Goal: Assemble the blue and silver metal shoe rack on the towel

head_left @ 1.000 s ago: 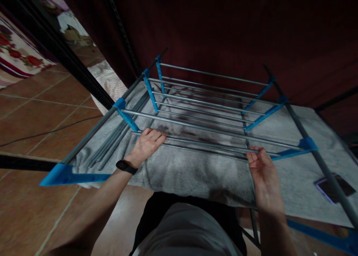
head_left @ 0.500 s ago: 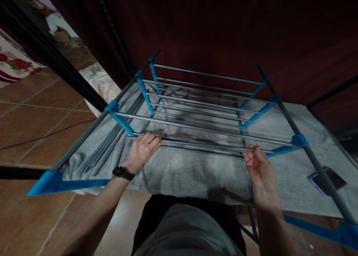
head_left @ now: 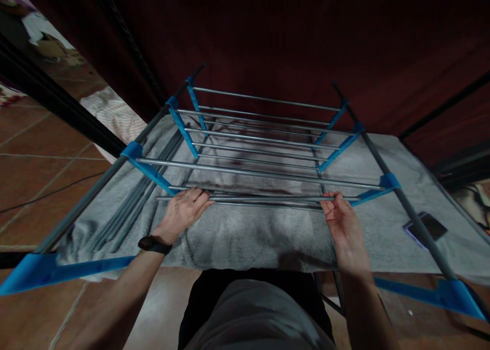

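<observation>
Across the middle of the head view, a loose metal rod lies crosswise at the near end of a drying rack, held at both ends. Left hand: palm down, arm extended forward from lower left, fingers laid over the rod's left part and curled on it; a black watch sits on the wrist. Right hand: arm rising from lower right, palm turned inward, fingertips pinching the rod near its right end. The two hands are well apart, one at each side of the rack. Rack: grey rails running between blue plastic brackets on two long side tubes. Beneath it, a grey towel is spread over a tiled floor; a phone rests on the towel at right, just beside the right side tube. No legible writing or brand mark is visible on any item.
</observation>
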Tool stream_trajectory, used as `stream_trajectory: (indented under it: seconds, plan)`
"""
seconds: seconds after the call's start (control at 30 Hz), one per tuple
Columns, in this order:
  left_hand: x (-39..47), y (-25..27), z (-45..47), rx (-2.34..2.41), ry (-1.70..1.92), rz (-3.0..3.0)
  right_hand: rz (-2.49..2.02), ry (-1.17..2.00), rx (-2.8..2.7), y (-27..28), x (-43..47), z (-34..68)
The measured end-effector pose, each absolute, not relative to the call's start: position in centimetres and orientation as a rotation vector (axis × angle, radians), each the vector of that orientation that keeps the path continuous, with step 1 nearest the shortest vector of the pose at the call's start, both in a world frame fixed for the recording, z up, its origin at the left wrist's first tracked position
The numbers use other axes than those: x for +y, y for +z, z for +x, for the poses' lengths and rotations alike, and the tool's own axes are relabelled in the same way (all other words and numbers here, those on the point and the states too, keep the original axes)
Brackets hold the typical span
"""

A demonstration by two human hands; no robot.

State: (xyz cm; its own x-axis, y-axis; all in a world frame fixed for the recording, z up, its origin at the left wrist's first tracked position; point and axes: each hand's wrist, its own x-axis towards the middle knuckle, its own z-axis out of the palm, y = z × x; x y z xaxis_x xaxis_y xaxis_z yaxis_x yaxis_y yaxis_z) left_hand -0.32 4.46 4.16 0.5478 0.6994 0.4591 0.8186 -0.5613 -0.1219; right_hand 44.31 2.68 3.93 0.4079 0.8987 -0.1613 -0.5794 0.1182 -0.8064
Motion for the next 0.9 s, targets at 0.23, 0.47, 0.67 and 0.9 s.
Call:
stream_trajectory:
  seconds: [0.23, 0.47, 0.67, 0.9]
  plan:
    - [5.2, 4.2, -0.7, -1.237, -0.541, -2.498, -0.932, 1.099, -0.415, 3.8, 2.9, 44.1]
    - [5.7, 5.4, -0.9, -1.176, -0.500, -2.499, -0.914, 1.082, -0.386, 3.8, 3.0, 44.0]
    - [6.2, 6.4, -1.0, -1.175, -0.484, -2.507, -0.905, 1.081, -0.376, 3.9, 3.2, 44.0]
    - [6.3, 6.7, -1.0, -1.173, -0.561, -2.505, -0.881, 1.174, -0.415, 4.6, 2.5, 43.4]
